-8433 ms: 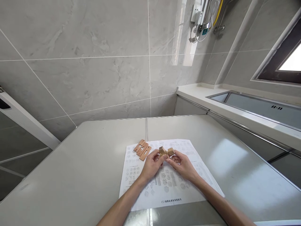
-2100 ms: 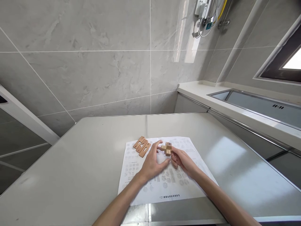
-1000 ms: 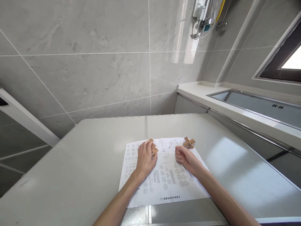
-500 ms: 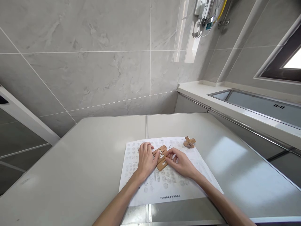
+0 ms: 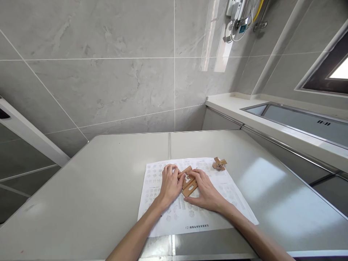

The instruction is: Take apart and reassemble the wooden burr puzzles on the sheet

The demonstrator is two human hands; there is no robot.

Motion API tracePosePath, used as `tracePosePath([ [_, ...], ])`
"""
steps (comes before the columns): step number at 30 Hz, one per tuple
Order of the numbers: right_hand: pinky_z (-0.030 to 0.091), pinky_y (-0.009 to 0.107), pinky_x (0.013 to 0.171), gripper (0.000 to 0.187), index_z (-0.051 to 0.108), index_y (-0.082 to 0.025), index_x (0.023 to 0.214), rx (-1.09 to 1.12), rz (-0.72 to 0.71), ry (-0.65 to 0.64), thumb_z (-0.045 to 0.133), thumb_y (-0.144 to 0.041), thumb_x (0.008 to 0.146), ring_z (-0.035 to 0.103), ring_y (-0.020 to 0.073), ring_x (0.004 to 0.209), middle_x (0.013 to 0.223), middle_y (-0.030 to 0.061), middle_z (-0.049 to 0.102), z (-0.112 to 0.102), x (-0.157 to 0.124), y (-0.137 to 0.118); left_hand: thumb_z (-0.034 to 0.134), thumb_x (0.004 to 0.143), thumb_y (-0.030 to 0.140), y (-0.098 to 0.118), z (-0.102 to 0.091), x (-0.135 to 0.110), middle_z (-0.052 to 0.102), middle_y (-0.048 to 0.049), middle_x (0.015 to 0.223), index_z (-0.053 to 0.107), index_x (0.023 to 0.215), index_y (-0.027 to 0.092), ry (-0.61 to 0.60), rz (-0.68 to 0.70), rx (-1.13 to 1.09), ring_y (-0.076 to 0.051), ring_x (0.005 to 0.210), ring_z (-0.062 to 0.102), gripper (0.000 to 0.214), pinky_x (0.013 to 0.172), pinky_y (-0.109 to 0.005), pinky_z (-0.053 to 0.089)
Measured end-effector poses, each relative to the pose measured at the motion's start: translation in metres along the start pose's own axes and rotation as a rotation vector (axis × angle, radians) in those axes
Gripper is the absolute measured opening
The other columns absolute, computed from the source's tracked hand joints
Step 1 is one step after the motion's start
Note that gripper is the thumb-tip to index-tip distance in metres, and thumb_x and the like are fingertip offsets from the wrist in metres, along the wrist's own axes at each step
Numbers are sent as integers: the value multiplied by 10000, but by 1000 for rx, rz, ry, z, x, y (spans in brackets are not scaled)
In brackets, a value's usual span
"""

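Flat wooden puzzle pieces (image 5: 190, 188) with cut-out slots lie side by side on a printed paper sheet (image 5: 195, 219). My left hand (image 5: 170, 184) grips their left side, thumb against the edge and the other fingers curled at the far end. My right hand (image 5: 206, 190) spans their right side, its fingers at the upper edge and its thumb by the lower corner. The hands partly cover the pieces, so their full outline is hidden. A small cross-shaped wooden assembly (image 5: 219, 164) rests apart, at the sheet's far right corner.
The sheet lies on a pale table (image 5: 119, 188) with a seam down its middle. A counter with a sink (image 5: 299, 121) runs along the right. Tiled wall (image 5: 108, 83) rises behind, with cables and sockets (image 5: 237, 21) at upper right.
My right hand has gone from pinching the pieces' right edge to spreading around it, thumb moved down to the lower corner. My left hand stays nearly in place.
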State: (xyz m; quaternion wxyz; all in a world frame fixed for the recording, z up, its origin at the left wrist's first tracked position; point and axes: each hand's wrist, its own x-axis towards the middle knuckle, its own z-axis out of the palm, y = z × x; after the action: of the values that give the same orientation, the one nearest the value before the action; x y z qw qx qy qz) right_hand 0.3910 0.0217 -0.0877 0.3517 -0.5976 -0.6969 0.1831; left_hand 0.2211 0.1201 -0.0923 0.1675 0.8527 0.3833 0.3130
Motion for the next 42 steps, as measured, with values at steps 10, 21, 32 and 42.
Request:
tracePosePath([
  [10,473,558,1074,669,420,-297,1358,-63,58,140,680,-193,751,540,360,1248,1323,115,515,1,2,8,434,1064,290,-2,-1,6,657,-55,1024,568,894,228,5,-56,-101,-262,1077,555,225,972,-466,466],
  [21,479,556,1072,673,423,-298,1355,-52,117,172,784,-362,791,529,362,1276,1359,119,498,-1,2,15,439,1049,311,1,-3,8,675,-56,999,577,894,247,31,-147,-226,-266,1044,589,218,942,-458,493],
  [32,490,513,1086,439,578,-297,1234,221,151,357,743,-334,829,551,309,1270,1294,84,569,-7,8,12,418,1065,445,7,-8,8,626,-56,980,563,881,236,56,-197,-375,-220,911,619,314,807,-372,506],
  [42,537,450,1068,385,717,-278,1067,1393,413,343,886,-435,759,644,261,1188,1166,44,714,-31,17,19,528,979,638,25,-11,5,620,24,626,543,902,203,-396,-434,-1123,-84,448,406,442,466,-233,270],
])
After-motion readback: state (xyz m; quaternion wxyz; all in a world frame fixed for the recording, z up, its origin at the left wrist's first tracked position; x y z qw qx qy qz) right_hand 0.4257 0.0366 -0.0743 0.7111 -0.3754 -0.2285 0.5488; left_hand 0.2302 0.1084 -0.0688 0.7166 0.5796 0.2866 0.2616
